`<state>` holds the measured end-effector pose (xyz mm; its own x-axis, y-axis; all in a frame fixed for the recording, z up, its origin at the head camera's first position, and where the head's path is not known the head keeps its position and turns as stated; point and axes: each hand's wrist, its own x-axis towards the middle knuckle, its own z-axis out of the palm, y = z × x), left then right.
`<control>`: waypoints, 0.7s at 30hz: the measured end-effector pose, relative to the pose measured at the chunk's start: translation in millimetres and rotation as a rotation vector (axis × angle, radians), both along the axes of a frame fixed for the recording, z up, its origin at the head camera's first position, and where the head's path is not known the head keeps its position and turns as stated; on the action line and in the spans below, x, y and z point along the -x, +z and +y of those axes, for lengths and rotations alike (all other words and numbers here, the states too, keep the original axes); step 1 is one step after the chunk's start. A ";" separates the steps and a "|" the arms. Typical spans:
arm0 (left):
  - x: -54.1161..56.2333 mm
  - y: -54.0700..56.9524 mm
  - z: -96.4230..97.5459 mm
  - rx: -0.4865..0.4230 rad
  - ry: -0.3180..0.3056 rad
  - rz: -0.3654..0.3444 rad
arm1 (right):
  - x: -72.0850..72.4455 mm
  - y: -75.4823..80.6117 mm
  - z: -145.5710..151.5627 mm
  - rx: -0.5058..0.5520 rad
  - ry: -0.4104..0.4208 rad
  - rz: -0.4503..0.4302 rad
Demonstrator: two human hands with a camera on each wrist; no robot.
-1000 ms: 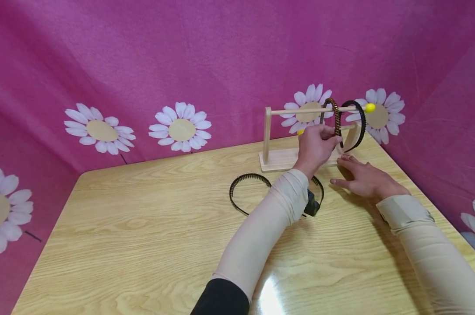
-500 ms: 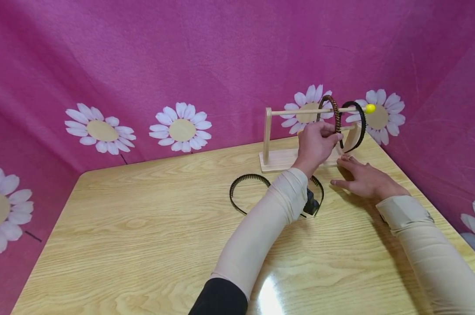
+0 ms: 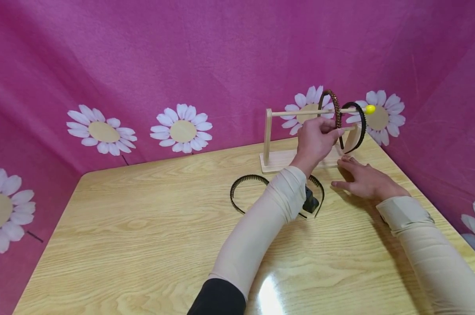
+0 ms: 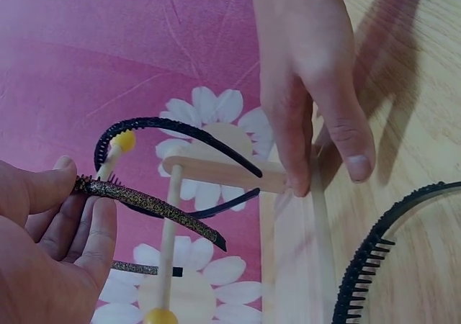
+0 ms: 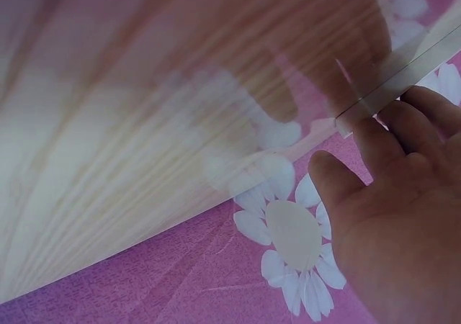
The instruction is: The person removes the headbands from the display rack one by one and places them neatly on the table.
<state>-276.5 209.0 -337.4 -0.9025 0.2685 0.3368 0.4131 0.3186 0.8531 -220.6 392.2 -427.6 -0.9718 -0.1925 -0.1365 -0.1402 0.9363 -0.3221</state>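
Note:
My left hand [image 3: 313,139] pinches a brown glittery headband [image 3: 337,107] between thumb and fingers. That headband loops around the top rod of a wooden stand [image 3: 276,160], its arch raised above the rod. Closer to the rod's yellow end knob hangs a black toothed headband [image 4: 180,124]. My right hand [image 3: 366,180] rests its fingertips on the right end of the stand's base, fingers mostly straight and thumb spread. The left wrist view shows the brown headband's tip [image 4: 209,234] pointing away from my left fingers.
Two dark toothed headbands lie on the wooden table in front of the stand: one at the left [image 3: 247,176] and another at the right [image 3: 321,188], both partly behind my left forearm. A purple cloth [image 3: 221,52] with white daisies stands behind the table.
My left hand has lifted the brown headband a little, so its arch stands higher above the rod. The right hand stays in place.

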 end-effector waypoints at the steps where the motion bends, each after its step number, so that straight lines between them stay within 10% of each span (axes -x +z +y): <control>1: 0.0 1.1 -0.3 -0.001 0.000 0.004 | 0.3 0.2 0.1 -0.003 0.002 -0.001; 21: -9.5 23.9 -7.3 -0.124 -0.065 0.010 | -2.8 2.4 -3.1 0.023 -0.029 -0.029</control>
<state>-267.0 201.7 -313.6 -0.8808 0.2823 0.3800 0.4382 0.1827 0.8801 -217.8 389.1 -425.2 -0.9727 -0.1678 -0.1603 -0.1035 0.9319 -0.3476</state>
